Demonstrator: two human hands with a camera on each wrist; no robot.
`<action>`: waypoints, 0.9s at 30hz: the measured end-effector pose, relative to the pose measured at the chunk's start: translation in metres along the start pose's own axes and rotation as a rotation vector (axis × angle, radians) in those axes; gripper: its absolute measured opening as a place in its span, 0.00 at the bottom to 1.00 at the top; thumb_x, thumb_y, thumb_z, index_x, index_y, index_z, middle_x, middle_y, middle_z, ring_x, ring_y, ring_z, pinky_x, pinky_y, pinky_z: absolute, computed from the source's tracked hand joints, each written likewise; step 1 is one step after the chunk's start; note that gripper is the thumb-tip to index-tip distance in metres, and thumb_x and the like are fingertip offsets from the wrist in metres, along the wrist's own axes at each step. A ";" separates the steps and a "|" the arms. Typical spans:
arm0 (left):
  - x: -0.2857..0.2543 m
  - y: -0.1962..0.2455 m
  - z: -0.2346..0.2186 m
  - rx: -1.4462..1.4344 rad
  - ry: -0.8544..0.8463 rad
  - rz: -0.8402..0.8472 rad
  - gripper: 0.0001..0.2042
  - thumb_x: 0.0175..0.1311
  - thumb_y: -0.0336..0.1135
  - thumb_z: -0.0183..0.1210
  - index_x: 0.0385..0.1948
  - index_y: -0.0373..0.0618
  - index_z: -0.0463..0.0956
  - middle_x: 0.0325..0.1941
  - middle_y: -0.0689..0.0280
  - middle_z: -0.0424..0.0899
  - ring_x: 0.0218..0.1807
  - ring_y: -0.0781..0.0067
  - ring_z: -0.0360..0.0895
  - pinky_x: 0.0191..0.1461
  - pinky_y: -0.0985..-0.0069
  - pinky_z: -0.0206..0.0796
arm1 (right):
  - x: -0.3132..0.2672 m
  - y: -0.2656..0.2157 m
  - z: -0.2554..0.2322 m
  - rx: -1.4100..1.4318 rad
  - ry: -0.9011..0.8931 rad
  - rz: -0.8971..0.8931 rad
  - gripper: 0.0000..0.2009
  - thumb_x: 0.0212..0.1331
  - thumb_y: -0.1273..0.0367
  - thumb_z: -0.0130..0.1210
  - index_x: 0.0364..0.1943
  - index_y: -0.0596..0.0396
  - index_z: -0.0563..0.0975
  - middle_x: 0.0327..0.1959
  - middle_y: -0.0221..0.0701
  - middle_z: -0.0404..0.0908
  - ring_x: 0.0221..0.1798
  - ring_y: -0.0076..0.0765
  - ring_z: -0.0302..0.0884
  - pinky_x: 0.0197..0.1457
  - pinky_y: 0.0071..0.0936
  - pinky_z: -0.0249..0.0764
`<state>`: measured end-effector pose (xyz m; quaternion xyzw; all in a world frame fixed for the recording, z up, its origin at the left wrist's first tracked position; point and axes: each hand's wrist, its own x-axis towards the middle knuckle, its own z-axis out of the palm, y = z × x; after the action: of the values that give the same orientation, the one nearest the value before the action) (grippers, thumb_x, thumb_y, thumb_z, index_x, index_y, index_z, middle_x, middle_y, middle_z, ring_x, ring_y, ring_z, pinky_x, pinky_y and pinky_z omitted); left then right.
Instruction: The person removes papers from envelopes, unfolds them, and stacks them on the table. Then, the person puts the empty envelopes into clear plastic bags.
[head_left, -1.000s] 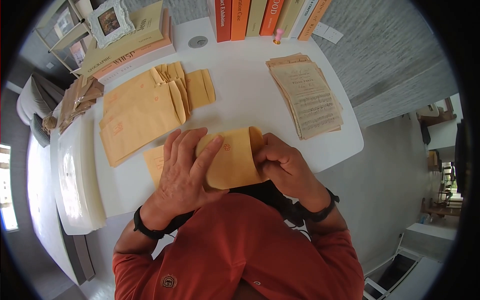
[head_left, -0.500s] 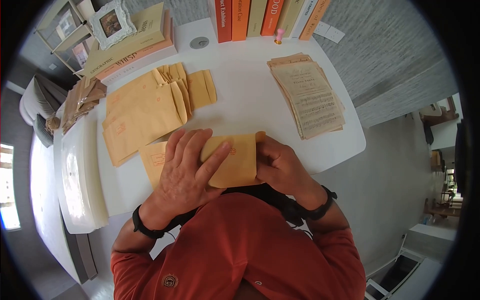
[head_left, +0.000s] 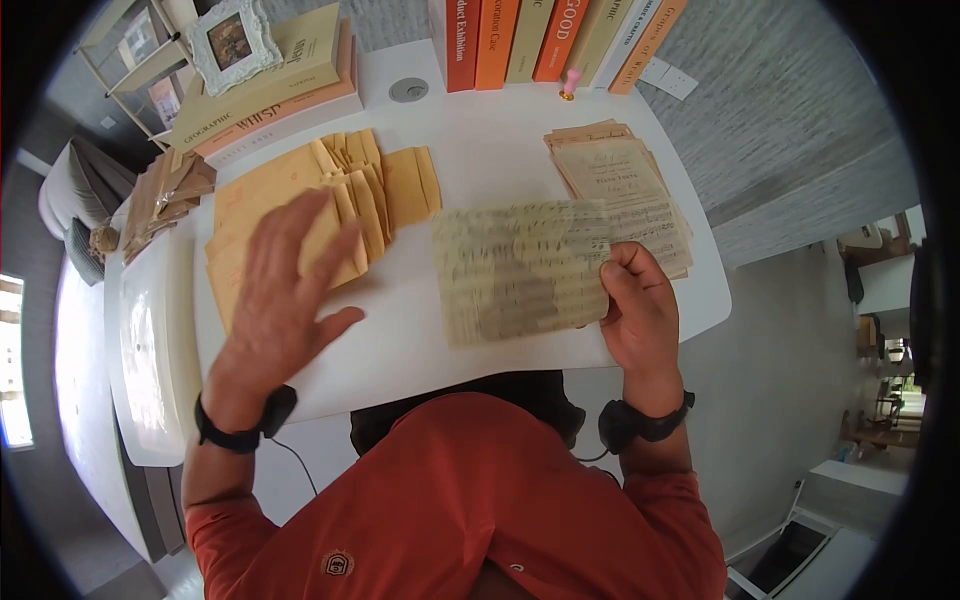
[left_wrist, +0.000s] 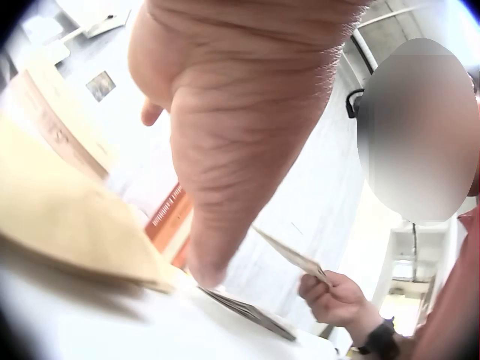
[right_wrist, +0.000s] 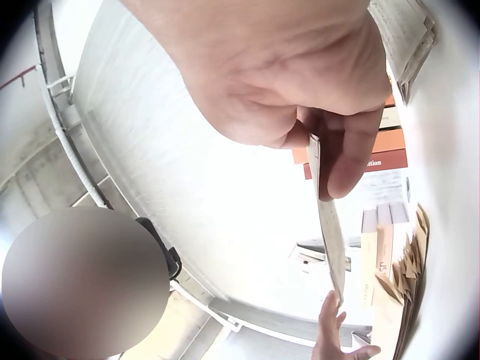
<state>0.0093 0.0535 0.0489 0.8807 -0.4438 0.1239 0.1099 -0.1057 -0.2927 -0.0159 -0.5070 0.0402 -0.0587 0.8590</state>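
A sheet of printed music (head_left: 520,270) is held up over the table, its right edge pinched between thumb and fingers of my right hand (head_left: 640,305). In the right wrist view the sheet (right_wrist: 331,232) shows edge-on beside the fingers of that hand (right_wrist: 300,82). My left hand (head_left: 280,300), slightly blurred, hovers with fingers spread and nothing in them, in front of the pile of yellow envelopes (head_left: 310,225). Behind the held sheet lies a stack of sheet music (head_left: 615,180), partly covered by it in the head view.
Brown paper packets (head_left: 165,200) and a stack of clear plastic sleeves (head_left: 150,350) lie at the left. Stacked books (head_left: 270,100) with a picture frame (head_left: 228,45) stand at the back left, upright books (head_left: 540,40) and a pink pin-shaped object (head_left: 571,82) at the back.
The small envelope between the hands is no longer seen there. A music sheet is now in the right hand, which has moved right; the left hand has lifted away to the left, fingers spread.
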 end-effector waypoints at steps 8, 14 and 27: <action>0.006 0.050 0.024 -0.224 0.302 0.305 0.24 0.46 0.36 0.76 0.46 0.43 0.79 0.60 0.51 0.74 0.57 0.48 0.77 0.58 0.53 0.73 | 0.003 0.024 0.006 -0.013 0.176 -0.058 0.08 0.69 0.75 0.59 0.47 0.57 0.74 0.37 0.24 0.79 0.36 0.15 0.74 0.44 0.16 0.74; 0.010 0.064 0.019 -0.465 0.301 0.231 0.27 0.48 0.38 0.75 0.50 0.40 0.78 0.58 0.50 0.75 0.54 0.45 0.78 0.54 0.55 0.75 | 0.001 0.024 0.005 0.001 0.202 -0.058 0.09 0.67 0.71 0.63 0.44 0.56 0.74 0.35 0.24 0.79 0.36 0.14 0.74 0.45 0.13 0.74; 0.010 0.068 0.048 -0.611 0.235 0.106 0.22 0.54 0.18 0.64 0.54 0.36 0.77 0.54 0.52 0.79 0.45 0.56 0.84 0.38 0.68 0.79 | -0.006 0.028 0.009 0.058 0.176 -0.087 0.09 0.69 0.68 0.62 0.43 0.56 0.74 0.33 0.23 0.80 0.34 0.14 0.74 0.43 0.14 0.74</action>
<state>-0.0347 -0.0081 0.0127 0.7624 -0.4900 0.0914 0.4127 -0.1089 -0.2708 -0.0356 -0.4760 0.0918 -0.1412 0.8631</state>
